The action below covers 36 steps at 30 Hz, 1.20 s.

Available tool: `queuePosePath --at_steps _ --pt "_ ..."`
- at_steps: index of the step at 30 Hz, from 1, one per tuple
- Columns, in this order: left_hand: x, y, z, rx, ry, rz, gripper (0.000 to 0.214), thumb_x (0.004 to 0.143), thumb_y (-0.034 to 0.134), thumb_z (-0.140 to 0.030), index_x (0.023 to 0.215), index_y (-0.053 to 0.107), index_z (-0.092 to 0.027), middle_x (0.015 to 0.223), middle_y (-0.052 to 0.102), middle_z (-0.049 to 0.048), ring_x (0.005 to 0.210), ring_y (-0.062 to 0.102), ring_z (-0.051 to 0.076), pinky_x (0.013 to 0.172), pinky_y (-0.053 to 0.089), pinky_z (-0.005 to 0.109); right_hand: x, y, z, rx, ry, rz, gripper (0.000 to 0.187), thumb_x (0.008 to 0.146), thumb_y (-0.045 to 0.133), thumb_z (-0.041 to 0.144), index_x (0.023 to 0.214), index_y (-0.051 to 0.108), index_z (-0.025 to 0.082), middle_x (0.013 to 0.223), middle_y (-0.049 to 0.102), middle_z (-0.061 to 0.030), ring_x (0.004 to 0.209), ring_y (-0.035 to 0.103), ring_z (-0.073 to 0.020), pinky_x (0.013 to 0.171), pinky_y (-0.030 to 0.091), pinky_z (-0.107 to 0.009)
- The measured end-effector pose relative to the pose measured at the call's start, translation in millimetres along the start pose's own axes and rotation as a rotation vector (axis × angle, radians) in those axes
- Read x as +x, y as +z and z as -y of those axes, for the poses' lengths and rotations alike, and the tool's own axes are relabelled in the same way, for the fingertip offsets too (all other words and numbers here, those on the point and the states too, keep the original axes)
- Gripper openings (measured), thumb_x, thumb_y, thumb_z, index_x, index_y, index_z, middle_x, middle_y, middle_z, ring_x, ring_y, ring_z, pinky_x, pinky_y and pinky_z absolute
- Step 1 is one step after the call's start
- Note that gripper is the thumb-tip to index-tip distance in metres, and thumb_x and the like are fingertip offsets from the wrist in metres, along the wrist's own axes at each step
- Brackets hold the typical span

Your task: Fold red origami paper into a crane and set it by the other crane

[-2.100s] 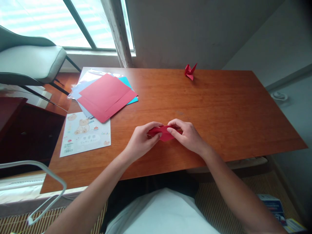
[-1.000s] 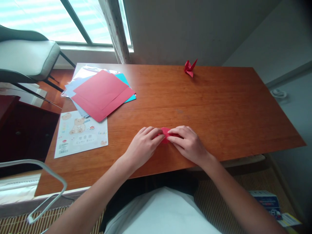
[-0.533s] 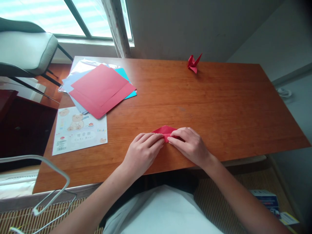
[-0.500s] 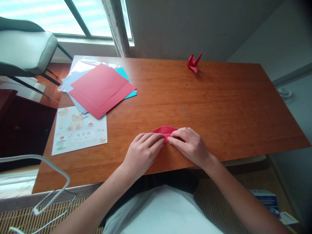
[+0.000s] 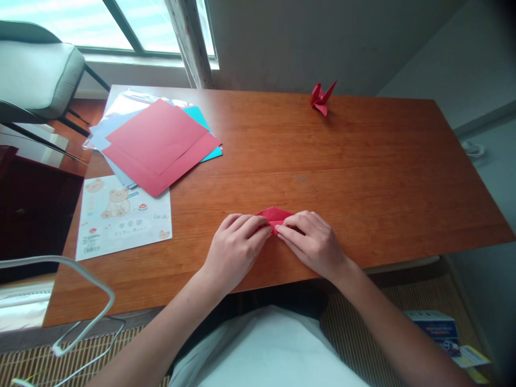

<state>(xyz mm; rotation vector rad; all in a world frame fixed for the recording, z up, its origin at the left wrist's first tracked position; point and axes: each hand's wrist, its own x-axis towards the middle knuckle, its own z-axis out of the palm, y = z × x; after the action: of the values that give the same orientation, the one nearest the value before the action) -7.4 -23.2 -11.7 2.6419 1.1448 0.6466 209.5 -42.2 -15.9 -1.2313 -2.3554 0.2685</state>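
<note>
A small piece of folded red paper (image 5: pixel 274 213) lies near the front edge of the table, between my two hands. My left hand (image 5: pixel 237 244) is closed on its left side, thumb and fingers pinching the paper. From the other side my right hand (image 5: pixel 312 239) pinches the right part, its thumb close to the left one at the middle. My fingers cover both ends of the paper, so its full shape is hidden. A finished red origami crane (image 5: pixel 321 99) stands at the far edge of the table.
Red paper sheets (image 5: pixel 161 145) lie over blue sheets and clear plastic at the table's left. A bear-printed white sheet (image 5: pixel 124 220) is in front of them. A white hanger-like frame (image 5: pixel 92 285) juts in at lower left; a chair (image 5: pixel 44 75) stands by the window.
The view has shifted slightly, moving the sheets a little left in the picture. Both hands keep their pinch on the folded paper, with the left fingers shifted only slightly.
</note>
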Motion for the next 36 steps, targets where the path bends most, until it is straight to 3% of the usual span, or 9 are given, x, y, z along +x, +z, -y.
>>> queuePosePath --at_steps 6,15,36 --pt "-0.4 0.9 -0.4 -0.057 -0.042 -0.008 0.018 0.096 0.053 -0.016 0.106 0.067 -0.020 0.107 0.072 0.0043 0.094 0.064 0.019 0.083 0.047 0.035 -2.2 5.8 7.2 0.039 0.110 -0.060 0.016 0.094 0.059 0.017 0.102 0.071 0.025 0.094 0.070 -0.0057 0.087 0.059 -0.0212 0.077 0.046 -0.038" --pt "9.8 0.8 -8.7 -0.166 -0.243 -0.005 0.014 0.095 0.054 -0.022 0.092 0.068 -0.020 0.097 0.067 0.0061 0.086 0.060 0.019 0.075 0.050 0.033 6.7 7.1 19.7 0.136 0.369 -0.092 0.009 0.092 0.062 0.023 0.091 0.071 0.025 0.090 0.066 -0.0055 0.089 0.056 -0.0227 0.082 0.047 -0.040" --pt "16.1 3.2 -12.0 -0.140 -0.323 0.041 0.014 0.096 0.050 -0.019 0.084 0.059 -0.018 0.094 0.060 0.0062 0.083 0.054 0.019 0.076 0.048 0.033 13.6 9.6 27.3 0.057 0.536 -0.104 0.008 0.088 0.065 0.024 0.080 0.065 0.022 0.091 0.062 -0.0053 0.090 0.053 -0.0238 0.082 0.044 -0.040"
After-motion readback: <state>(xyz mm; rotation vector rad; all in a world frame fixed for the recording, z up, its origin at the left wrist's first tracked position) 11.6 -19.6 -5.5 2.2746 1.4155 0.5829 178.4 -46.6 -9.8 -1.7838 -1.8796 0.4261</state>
